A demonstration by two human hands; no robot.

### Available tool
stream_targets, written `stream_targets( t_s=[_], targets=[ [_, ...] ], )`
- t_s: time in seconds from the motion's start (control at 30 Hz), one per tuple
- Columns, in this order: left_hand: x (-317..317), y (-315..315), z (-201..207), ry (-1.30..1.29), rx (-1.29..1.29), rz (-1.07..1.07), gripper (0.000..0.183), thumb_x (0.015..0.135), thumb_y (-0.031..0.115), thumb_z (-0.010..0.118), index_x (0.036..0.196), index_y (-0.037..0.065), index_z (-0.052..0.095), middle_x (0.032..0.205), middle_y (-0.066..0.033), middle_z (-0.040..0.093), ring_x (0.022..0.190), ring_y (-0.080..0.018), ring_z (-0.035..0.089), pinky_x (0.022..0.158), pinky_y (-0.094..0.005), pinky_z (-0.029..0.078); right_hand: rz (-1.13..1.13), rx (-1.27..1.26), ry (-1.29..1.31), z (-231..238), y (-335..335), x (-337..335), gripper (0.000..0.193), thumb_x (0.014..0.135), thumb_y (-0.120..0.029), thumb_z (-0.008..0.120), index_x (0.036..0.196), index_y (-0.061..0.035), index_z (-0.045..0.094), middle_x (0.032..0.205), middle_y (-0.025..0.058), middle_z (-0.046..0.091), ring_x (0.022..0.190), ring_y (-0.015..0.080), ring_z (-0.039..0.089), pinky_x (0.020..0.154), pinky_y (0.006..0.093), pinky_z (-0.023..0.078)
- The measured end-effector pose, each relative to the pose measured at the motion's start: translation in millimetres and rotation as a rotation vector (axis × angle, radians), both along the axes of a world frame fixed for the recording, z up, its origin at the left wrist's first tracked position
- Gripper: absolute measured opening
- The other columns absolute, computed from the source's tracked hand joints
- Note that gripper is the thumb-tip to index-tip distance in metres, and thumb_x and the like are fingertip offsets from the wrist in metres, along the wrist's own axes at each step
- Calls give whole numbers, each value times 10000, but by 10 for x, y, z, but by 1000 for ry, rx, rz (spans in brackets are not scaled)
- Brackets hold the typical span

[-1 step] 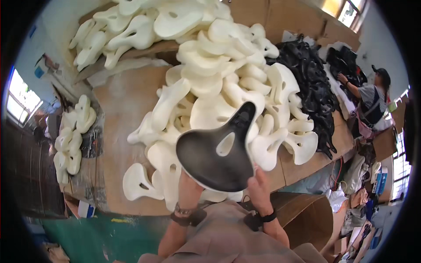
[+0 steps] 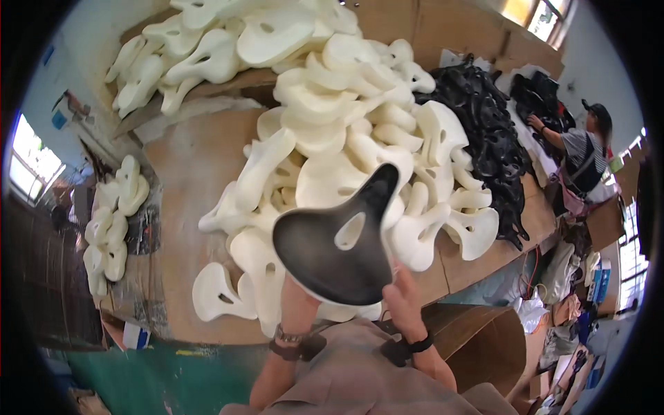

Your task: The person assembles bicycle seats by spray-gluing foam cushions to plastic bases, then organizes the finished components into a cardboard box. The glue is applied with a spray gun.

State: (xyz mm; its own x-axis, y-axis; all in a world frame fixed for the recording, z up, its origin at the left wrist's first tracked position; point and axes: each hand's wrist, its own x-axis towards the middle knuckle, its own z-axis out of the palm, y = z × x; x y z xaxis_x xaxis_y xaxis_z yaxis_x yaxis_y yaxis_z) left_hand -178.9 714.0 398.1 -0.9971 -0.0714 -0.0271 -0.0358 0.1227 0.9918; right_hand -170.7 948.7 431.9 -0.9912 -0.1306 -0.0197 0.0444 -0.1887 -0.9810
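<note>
A bicycle saddle (image 2: 304,242) with a black top, a pale rim and an oval opening in its middle is held up over the table, its narrow nose pointing away and to the right. My left hand (image 2: 299,306) grips the wide rear edge from below, its fingers partly hidden under the saddle. On the other side, my right hand (image 2: 403,297) is closed on the right rear edge, thumb near the rim. Behind the saddle lies a big heap of cream-white foam saddle pads (image 2: 321,131), each with a similar opening. One loose pad (image 2: 220,294) rests left of my left hand.
Black saddle covers (image 2: 484,131) are piled at the right of the cardboard-covered table (image 2: 197,166). More white pads (image 2: 111,238) lie at the far left. An open cardboard box (image 2: 487,346) stands right of my right forearm. Another person (image 2: 588,149) handles black pieces at the far right.
The saddle and my hands sit slightly farther left and a touch lower, with the saddle's nose tipped a little. The whole view has shifted slightly. My grip looks the same.
</note>
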Motion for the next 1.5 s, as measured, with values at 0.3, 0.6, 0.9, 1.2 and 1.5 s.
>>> stream_targets(
  t_s=[0.3, 0.6, 0.9, 1.2, 1.5],
  targets=[
    [85, 188, 160, -112, 806, 255, 481, 972, 77, 654, 1417, -12, 492, 1310, -100, 618, 1134, -249, 622, 985, -395, 521, 116, -299, 226, 74, 52, -196, 729, 997, -377, 656, 1531, -40, 292, 1500, 150, 455, 1371, 252, 472, 1141, 422, 386],
    [111, 437, 129, -258, 821, 83, 607, 913, 25, 700, 1456, -1, 431, 1366, -127, 575, 1176, -288, 590, 1007, -438, 504, -248, -829, 65, 414, 153, -685, 597, 1087, -560, 250, 1113, -55, 568, 1014, 162, 672, 941, 304, 675, 865, 415, 554],
    [72, 444, 24, -223, 690, 13, 619, 944, 119, 681, 1483, -17, 409, 1406, -132, 556, 1207, -292, 581, 1036, -414, 486, -355, -808, 85, 399, 175, -688, 642, 1084, -559, 264, 1002, -19, 602, 866, 170, 675, 813, 300, 677, 789, 420, 568],
    [44, 455, -12, -210, 756, -38, 621, 956, 117, 669, 1493, -23, 391, 1425, -137, 541, 1228, -293, 569, 1052, -422, 475, -391, -918, -27, 414, 188, -746, 606, 1088, -539, 277, 984, -33, 594, 858, 160, 685, 767, 289, 692, 732, 396, 591],
    [9, 501, 85, -196, 742, 62, 573, 893, 101, 752, 1389, -38, 500, 1288, -123, 618, 1092, -268, 620, 956, -424, 519, -444, -804, 68, 380, 143, -730, 632, 1096, -521, 249, 979, -9, 600, 847, 156, 689, 756, 264, 694, 733, 382, 596]
  ],
)
